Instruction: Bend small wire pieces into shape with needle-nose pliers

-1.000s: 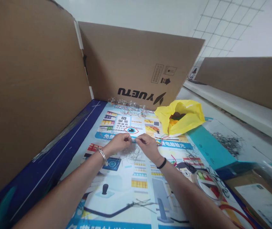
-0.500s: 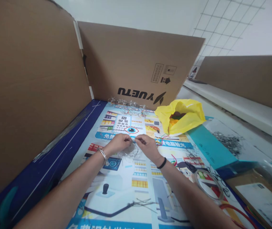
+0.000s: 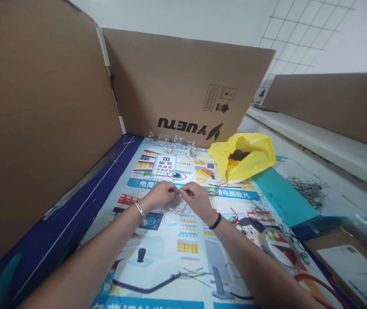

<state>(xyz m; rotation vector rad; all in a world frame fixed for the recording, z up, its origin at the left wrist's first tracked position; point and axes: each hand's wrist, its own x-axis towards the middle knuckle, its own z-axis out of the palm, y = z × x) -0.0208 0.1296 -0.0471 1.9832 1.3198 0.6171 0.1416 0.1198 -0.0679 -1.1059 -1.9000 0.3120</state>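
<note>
Both my hands meet over the printed sheet [image 3: 157, 274] that covers the table. My left hand [image 3: 160, 195], with a silver bracelet at the wrist, pinches one side of a thin silvery wire piece [image 3: 177, 204]. From the right, my right hand [image 3: 196, 197], a black band round its wrist, pinches the same piece, its fingertips close to those of the left. Loops of fine wire hang below the fingertips; their exact shape is too small to make out.
A yellow bag [image 3: 248, 161] with colourful contents lies beyond my right hand. Tangled wire pieces [image 3: 173, 141] line the cardboard panel [image 3: 183, 81]. Dark wire bits [image 3: 307, 191] lie on white paper at right, a tape roll [image 3: 280, 249] nearer. Dark wires [image 3: 191, 274] lie in front.
My hands stay almost in place, with the right fingers shifting slightly at the wire. The view moves a very little.
</note>
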